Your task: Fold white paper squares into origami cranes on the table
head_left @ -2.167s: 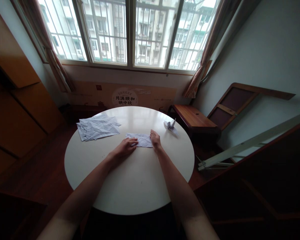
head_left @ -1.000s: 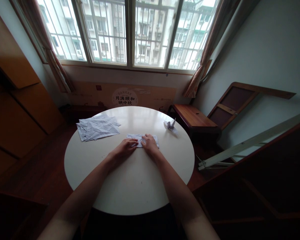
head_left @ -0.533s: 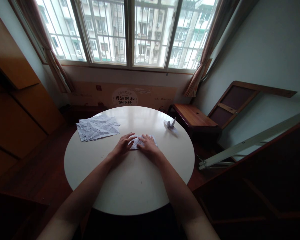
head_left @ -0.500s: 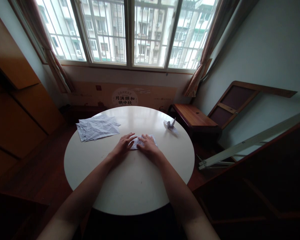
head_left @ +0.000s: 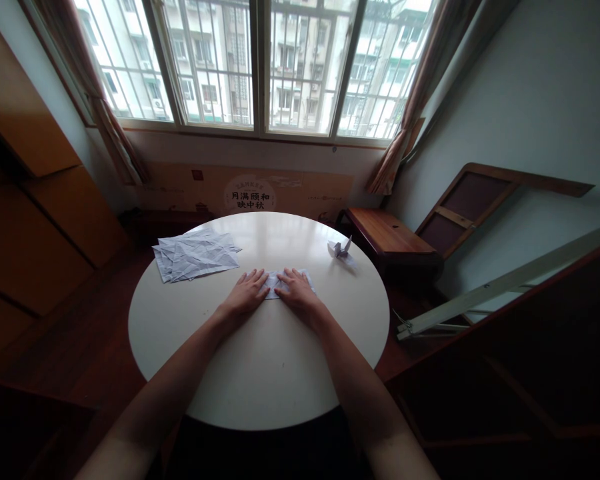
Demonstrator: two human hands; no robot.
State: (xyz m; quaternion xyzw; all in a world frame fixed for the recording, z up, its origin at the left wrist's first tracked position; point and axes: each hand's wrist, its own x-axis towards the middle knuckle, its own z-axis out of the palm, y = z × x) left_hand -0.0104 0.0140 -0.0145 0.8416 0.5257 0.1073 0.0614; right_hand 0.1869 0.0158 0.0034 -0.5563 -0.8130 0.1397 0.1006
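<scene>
Holds left hand (head_left: 247,291) and right hand (head_left: 297,289) flat, unclenched, on opposite ends of folded paper (head_left: 273,279) lying lengthwise left-to-right.

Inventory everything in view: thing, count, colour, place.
Round table: 1, white, centre
Folded rectangular paper: 1, whitish, under hands
Creased paper sheets: several, whitish, table's far left
Folded paper bird: 1, whitish, table's far right
Barred glass window: 1, pale, back
Fabric curtains: 2, pinkish, flanking window
Lettered board: 1, tan, below window
Low wooden bench: 1, reddish, right
Framed wooden panel: 1, brown, right wall
Wooden cabinet: 1, orange, left
Long rail: 1, pale, right
Left hand, right hand: 2, bare, on paper
</scene>
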